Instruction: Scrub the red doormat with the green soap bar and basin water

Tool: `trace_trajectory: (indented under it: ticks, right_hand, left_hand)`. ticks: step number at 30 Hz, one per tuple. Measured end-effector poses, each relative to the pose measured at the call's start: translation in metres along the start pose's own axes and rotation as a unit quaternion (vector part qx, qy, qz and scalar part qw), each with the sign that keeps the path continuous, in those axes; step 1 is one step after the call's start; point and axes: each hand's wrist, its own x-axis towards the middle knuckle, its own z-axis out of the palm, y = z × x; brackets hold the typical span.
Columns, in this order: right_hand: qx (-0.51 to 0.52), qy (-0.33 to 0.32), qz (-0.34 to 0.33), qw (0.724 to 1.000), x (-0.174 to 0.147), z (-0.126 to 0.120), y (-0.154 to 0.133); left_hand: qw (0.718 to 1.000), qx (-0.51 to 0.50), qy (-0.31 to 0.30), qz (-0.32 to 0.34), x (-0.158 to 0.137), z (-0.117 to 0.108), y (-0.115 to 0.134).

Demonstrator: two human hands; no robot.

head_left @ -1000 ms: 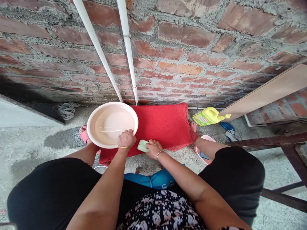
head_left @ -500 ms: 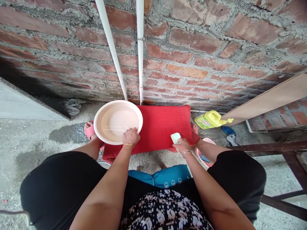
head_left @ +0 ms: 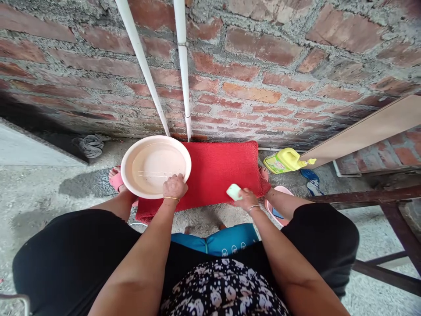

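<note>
A wide pale pink basin (head_left: 124, 162) holding clear water rests on the left part of a red cloth (head_left: 220, 171) with a fuzzy edge. My left hand (head_left: 175, 187) is closed round the basin's near right rim, with its fingers over the edge. In my right hand (head_left: 246, 199) is a pale green block (head_left: 233, 192) with rounded corners, held over the cloth's near right side. Its underside is hidden, so I cannot tell whether it is soap or the back of a brush.
Yellow detergent jug (head_left: 283, 161) lies right of the cloth, near blue slippers (head_left: 311, 180). A small pink tub (head_left: 283, 190) with a dark flat object stands by my right leg. Brick wall (head_left: 246, 87) and white pipes (head_left: 182, 66) rise behind. A grey rag (head_left: 91, 145) lies at left.
My right hand has shifted slightly left with the pale green block, which now looks more tilted. My left hand keeps its hold on the basin rim. The whole view has shifted a little.
</note>
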Motion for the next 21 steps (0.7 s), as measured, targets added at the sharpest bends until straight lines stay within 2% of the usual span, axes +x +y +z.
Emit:
trace_trajectory:
  ticks: [2,4,7,10,13,17,19,21]
  right_hand:
    - [0.019,-0.019,0.114,0.993,0.001,-0.010,0.041]
    - [0.020,-0.036,0.181,0.983,0.000,-0.017,0.063]
    - [0.008,-0.033,0.183,0.983,-0.001,-0.023,0.056]
    - [0.024,-0.010,0.100,0.995,0.000,-0.022,0.013]
    - [0.032,-0.006,-0.023,0.999,0.002,-0.010,-0.052]
    - [-0.003,-0.009,-0.205,0.979,0.002,0.014,-0.139]
    - [-0.020,0.002,-0.265,0.964,0.004,0.019,-0.165]
    - [-0.032,0.014,-0.275,0.961,0.011,0.016,-0.168]
  left_hand:
    - [1.000,-0.005,0.001,-0.001,0.000,0.002,-0.001]
    - [1.000,-0.010,0.006,0.000,-0.001,0.003,-0.002]
    - [1.000,-0.015,0.011,0.004,-0.001,0.004,-0.003]
    - [1.000,-0.013,0.011,0.003,0.000,0.005,-0.003]
    - [1.000,-0.007,0.014,0.002,0.000,0.004,-0.003]
    - [1.000,0.008,0.008,0.000,0.000,0.001,-0.001]
    - [1.000,0.016,0.009,0.000,0.000,0.000,0.000]
    - [1.000,0.020,0.009,-0.001,0.000,-0.001,0.001]
